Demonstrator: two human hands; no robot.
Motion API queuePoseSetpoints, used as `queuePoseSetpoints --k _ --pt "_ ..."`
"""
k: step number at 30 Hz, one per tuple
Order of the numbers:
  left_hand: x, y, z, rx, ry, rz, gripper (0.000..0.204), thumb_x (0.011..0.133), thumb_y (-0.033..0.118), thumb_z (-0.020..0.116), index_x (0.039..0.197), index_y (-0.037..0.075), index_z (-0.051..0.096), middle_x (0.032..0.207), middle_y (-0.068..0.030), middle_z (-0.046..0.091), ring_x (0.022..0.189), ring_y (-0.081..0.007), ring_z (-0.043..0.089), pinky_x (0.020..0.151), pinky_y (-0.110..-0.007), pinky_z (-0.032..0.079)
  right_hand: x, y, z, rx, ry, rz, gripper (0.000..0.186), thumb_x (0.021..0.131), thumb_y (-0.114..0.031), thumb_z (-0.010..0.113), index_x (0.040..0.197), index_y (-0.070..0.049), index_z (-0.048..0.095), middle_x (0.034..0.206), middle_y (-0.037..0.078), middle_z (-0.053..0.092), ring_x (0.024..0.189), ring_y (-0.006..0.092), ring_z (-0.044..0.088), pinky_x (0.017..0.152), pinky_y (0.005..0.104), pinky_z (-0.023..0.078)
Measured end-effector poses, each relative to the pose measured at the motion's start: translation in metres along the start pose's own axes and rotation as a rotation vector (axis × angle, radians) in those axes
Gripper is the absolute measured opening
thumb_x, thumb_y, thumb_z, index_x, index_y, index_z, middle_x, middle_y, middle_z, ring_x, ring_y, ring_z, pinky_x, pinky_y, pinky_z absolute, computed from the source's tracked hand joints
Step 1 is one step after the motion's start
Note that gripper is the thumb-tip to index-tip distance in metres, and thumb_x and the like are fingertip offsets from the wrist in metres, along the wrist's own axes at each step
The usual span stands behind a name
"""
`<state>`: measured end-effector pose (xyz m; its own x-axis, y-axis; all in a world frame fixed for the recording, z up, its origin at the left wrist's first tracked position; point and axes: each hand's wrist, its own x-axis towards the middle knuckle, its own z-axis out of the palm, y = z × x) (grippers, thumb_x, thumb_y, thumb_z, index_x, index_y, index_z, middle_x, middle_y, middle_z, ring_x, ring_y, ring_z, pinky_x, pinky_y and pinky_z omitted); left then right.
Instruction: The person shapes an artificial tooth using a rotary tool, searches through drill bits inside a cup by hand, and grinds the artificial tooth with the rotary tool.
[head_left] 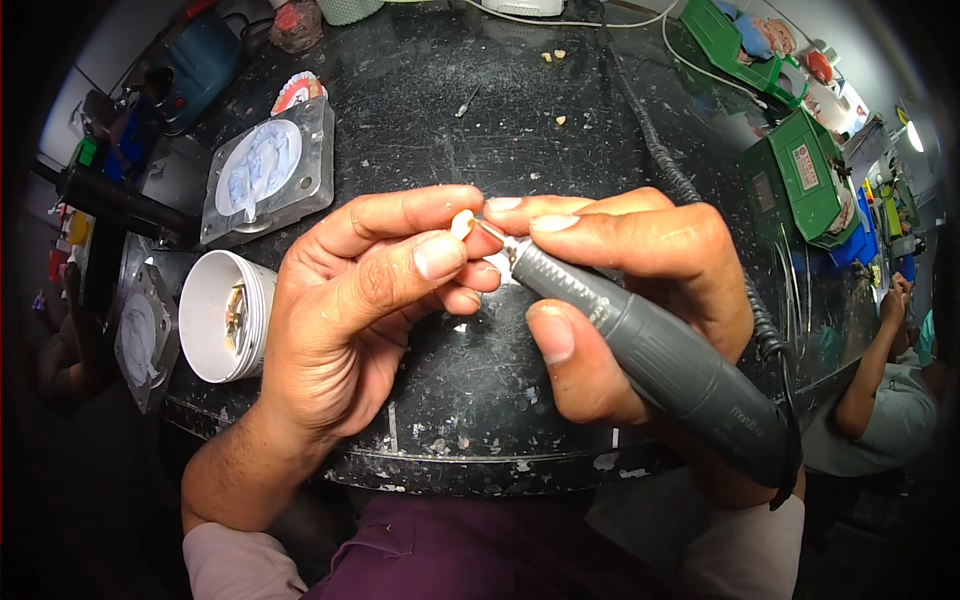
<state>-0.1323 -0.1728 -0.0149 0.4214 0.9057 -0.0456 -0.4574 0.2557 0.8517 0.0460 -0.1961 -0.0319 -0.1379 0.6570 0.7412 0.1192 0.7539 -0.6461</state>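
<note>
Your left hand is closed down to a fingertip pinch, thumb and forefinger nipping a small cream-coloured piece just above the middle of the black bench. Your right hand is wrapped shut around a grey handheld grinder, gripped like a pen, its thin metal tip touching the piece from the 3 o'clock side. The piece looks tiny, light and hard, probably brittle and smooth enough to slip, so keep your hold on its flanks with the fingertips and leave only the worked face bare; how much of it is hidden under your thumb cannot be told. The grinder looks stiff and fairly weighty at the back, and its coiled cord trails away toward 1 o'clock, which may tug at your wrist. The bench's rounded front edge runs close under both hands at 6 o'clock, so anything dropped could roll off into your lap. At 9 o'clock a white cup lies just beside your left wrist, and a metal mould block sits at 10 o'clock. The open room is the bare bench toward 12 o'clock. Green tool trays crowd 2 o'clock, and another person's arm is at 3 o'clock.
</note>
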Motion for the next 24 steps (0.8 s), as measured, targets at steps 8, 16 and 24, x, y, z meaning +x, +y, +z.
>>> queuePoseSetpoints --k 8,16,24 --pt "0.0007 0.0002 0.0008 -0.040 -0.034 -0.006 0.030 0.085 0.008 0.055 0.112 -0.005 0.054 0.093 -0.0115 0.063 0.081 -0.0152 0.061 0.076 -0.026 0.051 0.0003 -0.0001 0.0006 -0.012 0.003 -0.005 0.027 0.079 -0.002 0.061 0.103 0.002 0.048 0.098 0.021 0.059 0.099 0.0276 0.060 0.088 0.0384 0.050" --pt "0.0004 0.0024 0.0013 -0.052 -0.047 -0.028 0.029 0.085 0.007 0.055 0.111 -0.005 0.054 0.092 -0.0120 0.063 0.083 -0.0169 0.062 0.080 -0.028 0.051 0.0008 -0.0023 -0.0012 0.006 0.008 0.019 0.027 0.079 -0.003 0.062 0.102 0.002 0.049 0.095 0.019 0.059 0.098 0.0276 0.060 0.088 0.0383 0.050" --pt "0.0004 0.0035 -0.0010 -0.059 -0.080 -0.035 0.028 0.083 0.005 0.055 0.109 -0.006 0.054 0.093 -0.0125 0.063 0.084 -0.0173 0.062 0.082 -0.029 0.051 0.0019 -0.0009 -0.0024 -0.002 -0.021 -0.020 0.027 0.079 -0.003 0.062 0.102 0.001 0.050 0.096 0.017 0.059 0.097 0.0256 0.061 0.087 0.0369 0.050"
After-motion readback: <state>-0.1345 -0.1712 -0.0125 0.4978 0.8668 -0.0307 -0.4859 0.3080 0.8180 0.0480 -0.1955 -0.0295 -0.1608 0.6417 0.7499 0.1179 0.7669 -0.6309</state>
